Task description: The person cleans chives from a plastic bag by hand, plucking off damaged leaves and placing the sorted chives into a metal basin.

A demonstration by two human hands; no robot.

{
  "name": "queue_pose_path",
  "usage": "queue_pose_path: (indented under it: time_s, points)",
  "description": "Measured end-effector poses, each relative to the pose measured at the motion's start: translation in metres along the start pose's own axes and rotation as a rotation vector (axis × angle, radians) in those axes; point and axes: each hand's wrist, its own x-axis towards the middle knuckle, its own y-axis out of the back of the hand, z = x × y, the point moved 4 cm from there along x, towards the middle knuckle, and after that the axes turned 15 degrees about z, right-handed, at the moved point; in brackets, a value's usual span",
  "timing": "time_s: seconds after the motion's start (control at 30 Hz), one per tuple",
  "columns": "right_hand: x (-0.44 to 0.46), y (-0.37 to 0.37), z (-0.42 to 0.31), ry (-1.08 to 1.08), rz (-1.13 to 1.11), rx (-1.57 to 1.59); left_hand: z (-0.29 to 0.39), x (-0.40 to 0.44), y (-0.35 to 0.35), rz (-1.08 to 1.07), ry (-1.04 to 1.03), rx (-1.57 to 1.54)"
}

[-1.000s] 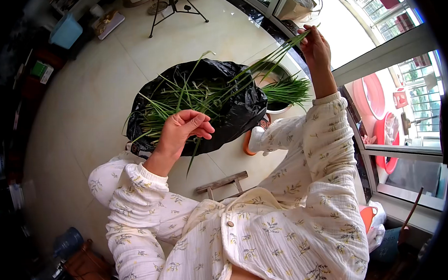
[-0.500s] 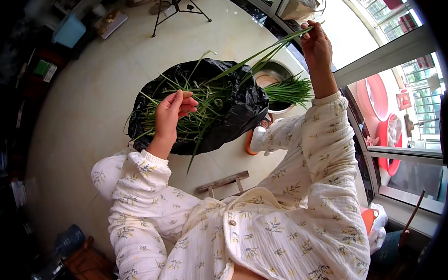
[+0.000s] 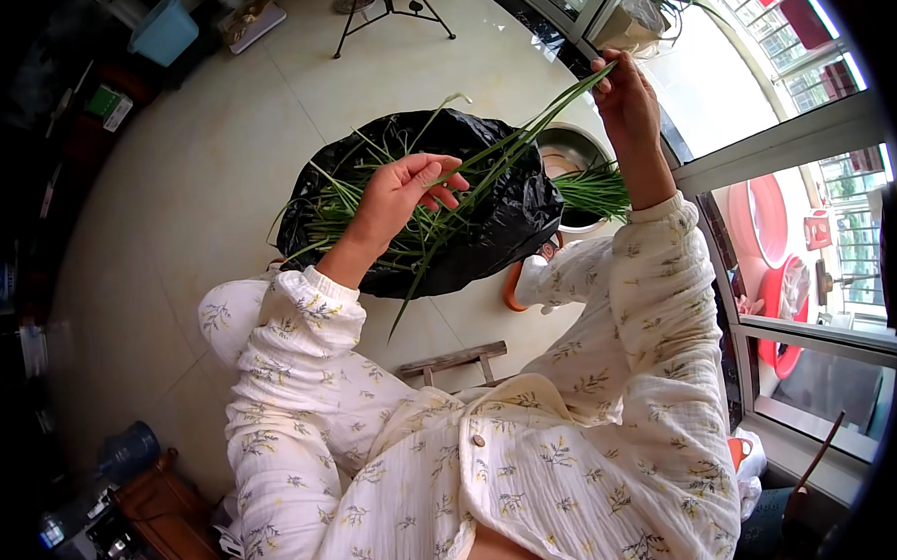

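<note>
Green, long, flat-bladed stalks (image 3: pixel 547 119) slant across the upper right of the frame, their upper ends pinched in our right hand (image 3: pixel 629 102), while our left hand (image 3: pixel 395 200), well apart near the centre, curls by their lower stretch, though we cannot tell whether it grips any. We judge them light, limp and easily creased, so a gentle fingertip pinch near the gathered ends should suit better than squeezing midway. Below lies a crumpled black plastic bag (image 3: pixel 516 227) of loose stalks, beside a round silvery metal bowl (image 3: pixel 574 134) with a neat green bunch (image 3: pixel 595 192) across it.
</note>
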Motion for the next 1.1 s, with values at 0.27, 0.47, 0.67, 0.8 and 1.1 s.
queue_pose_path:
  time_s: [0.27, 0.47, 0.67, 0.8, 1.1]
  points:
    - [0.001, 0.001, 0.001, 0.028, 0.002, -0.038, 0.009, -0.007, -0.004, -0.108, 0.182, -0.201]
    - [-0.002, 0.008, -0.004, 0.067, 0.063, -0.071, -0.006, -0.002, 0.000, 0.054, 0.037, 0.020]
    - [-0.001, 0.030, -0.057, 0.323, 0.262, -0.006, -0.020, 0.007, 0.014, 0.262, 0.097, -0.054]
    - [-0.001, 0.035, -0.122, 0.808, 0.342, -0.386, -0.015, 0.006, 0.012, 0.250, -0.377, 0.659]
    - [0.042, 0.139, 0.043, 0.935, -0.597, -2.002, 0.014, -0.009, 0.038, 0.344, -0.594, 0.882]
